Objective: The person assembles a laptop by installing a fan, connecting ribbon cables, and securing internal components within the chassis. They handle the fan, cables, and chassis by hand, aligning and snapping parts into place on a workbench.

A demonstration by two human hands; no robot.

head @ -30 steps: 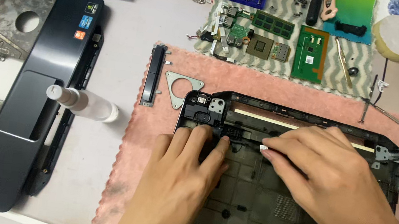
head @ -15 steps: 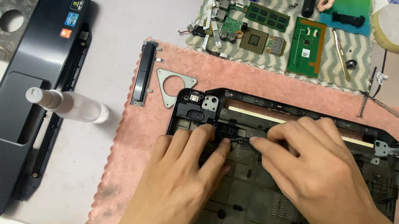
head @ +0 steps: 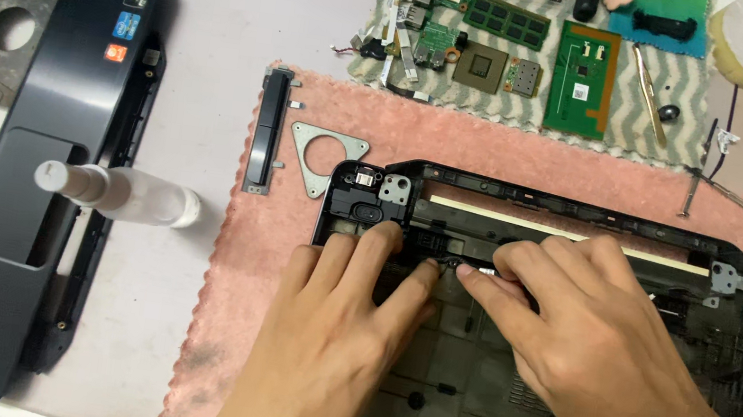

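Observation:
A black laptop base shell (head: 581, 212) lies on a pink cloth (head: 495, 144). Both of my hands rest inside it near its upper edge. My left hand (head: 341, 329) presses its fingertips flat on the shell's inner ridge. My right hand (head: 593, 338) pinches a small metal part (head: 459, 266) between thumb and forefinger, right beside the left fingertips. What sits under the palms is hidden.
A black palmrest cover (head: 70, 102) lies at the left with a small white spray bottle (head: 129, 196) on it. A triangular metal bracket (head: 326, 157) and a black strip (head: 267, 128) lie on the cloth. Green circuit boards (head: 583, 79) and tweezers (head: 648, 82) sit on a zigzag mat behind.
The view has shifted slightly, so everything sits lower and more to the left. Both hands stay at the same spot in the shell, with the fingertips working closer together.

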